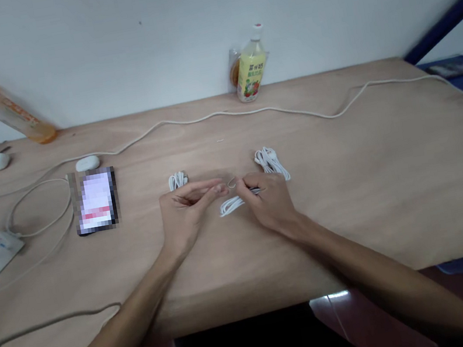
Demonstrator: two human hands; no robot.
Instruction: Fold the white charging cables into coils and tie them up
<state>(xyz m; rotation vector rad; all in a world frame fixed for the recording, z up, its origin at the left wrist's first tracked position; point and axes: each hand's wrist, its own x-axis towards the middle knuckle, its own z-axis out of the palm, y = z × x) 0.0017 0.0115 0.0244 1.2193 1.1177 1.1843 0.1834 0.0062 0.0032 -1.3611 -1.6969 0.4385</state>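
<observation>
My two hands meet over the middle of a wooden table (353,212). My right hand (269,202) is closed around a folded white cable bundle (230,205), whose looped end sticks out to the left below my fingers. My left hand (187,210) has its fingers drawn together in a pinch on a small loop (232,183) between both hands' fingertips. A coiled white cable (177,180) lies just beyond my left hand. Another bundled white cable (271,162) lies just beyond my right hand.
A phone (95,201) with a lit screen lies at left, with a small white case (87,162) behind it. A long white cord (222,116) runs across the back. A yellow drink bottle (250,67) stands by the wall; an orange bottle (2,105) leans at far left.
</observation>
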